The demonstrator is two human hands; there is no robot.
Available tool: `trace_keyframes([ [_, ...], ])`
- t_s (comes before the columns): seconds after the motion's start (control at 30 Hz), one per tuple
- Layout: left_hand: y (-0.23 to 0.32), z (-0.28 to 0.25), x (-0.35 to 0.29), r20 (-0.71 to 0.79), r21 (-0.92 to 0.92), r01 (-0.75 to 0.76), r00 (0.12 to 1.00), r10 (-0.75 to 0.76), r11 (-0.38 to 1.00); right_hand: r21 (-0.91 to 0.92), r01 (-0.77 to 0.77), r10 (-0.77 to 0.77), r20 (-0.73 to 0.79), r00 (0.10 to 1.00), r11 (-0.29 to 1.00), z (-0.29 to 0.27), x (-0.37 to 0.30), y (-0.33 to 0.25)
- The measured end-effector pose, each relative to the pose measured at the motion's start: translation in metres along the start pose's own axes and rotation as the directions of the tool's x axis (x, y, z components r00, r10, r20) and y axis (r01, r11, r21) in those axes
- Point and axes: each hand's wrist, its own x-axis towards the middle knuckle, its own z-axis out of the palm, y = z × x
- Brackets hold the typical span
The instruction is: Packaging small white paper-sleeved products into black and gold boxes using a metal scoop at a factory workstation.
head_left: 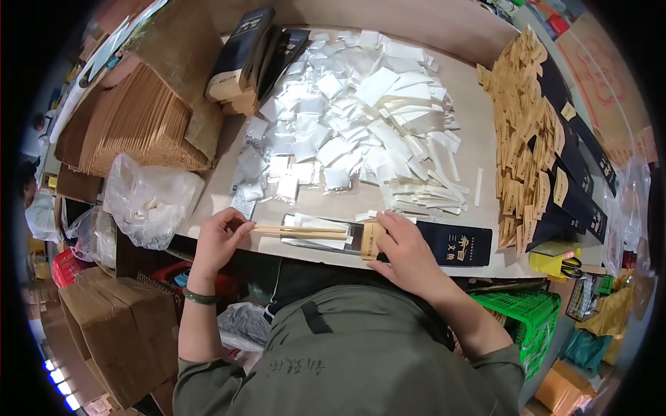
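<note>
A crowded packing bench, pale tabletop (479,139) heaped with supplies, boxes and bags crowding the floor around it. Low centre of frame, the left hand (218,243) pinches the near ends of a pair of wooden chopsticks (302,231), fingers closed on them, wrist bent inward with a green band on it. The right hand (402,253) lies flat and curled over the mouth of a long dark paper sleeve (444,243) with a tan cuff, pinning it against the table's front edge. The sticks point straight at that opening, lying over a clear wrapper; I'd judge they're being fed into the sleeve. It looks like a steady, level push is called for while the right hand keeps the mouth open. Just above, centre frame, a big drift of white sachets and paper strips (361,118). Right of frame, stacks of tan-and-dark sleeves (534,145). Upper left, bundled brown sleeves (132,125) and a clear plastic bag (149,197).
</note>
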Motion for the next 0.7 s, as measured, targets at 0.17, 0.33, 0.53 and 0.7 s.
trace_keyframes([
  [0.17, 0.066, 0.096, 0.015, 0.18, 0.038, -0.414, 0.898, 0.402, 0.909, 0.033, 0.077, -0.077, -0.011, 0.997, 0.996, 0.012, 0.011, -0.003],
  [0.33, 0.066, 0.117, 0.011, -0.199, 0.105, -0.229, 0.949, 0.246, 0.968, -0.06, 0.017, -0.019, -0.046, 0.999, 0.998, 0.01, 0.006, 0.001],
  [0.53, 0.102, 0.129, -0.01, 0.215, -0.022, -0.312, 0.926, 0.31, 0.95, 0.02, 0.125, -0.121, -0.119, 0.985, 0.992, 0.028, 0.01, 0.004],
  [0.7, 0.074, 0.093, 0.009, 0.191, 0.532, -0.609, 0.763, 0.618, 0.588, 0.034, 0.324, -0.308, -0.238, 0.921, 0.945, 0.015, 0.019, -0.024],
])
